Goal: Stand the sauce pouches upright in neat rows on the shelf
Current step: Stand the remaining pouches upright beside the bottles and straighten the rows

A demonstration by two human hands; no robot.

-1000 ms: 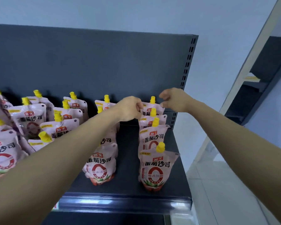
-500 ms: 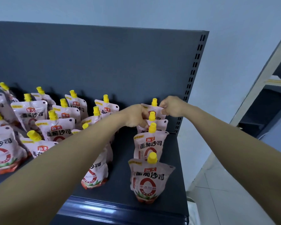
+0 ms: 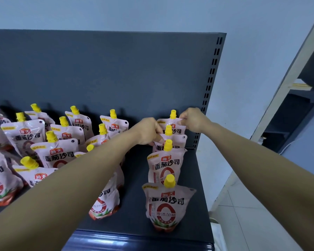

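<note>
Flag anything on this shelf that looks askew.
The right row stands straight; left hand and right hand pinch its rearmost pouch. The left cluster is untidy: pouches lean at mixed angles and overlap, and the pouch under the left forearm tilts. No spill shows.
</note>
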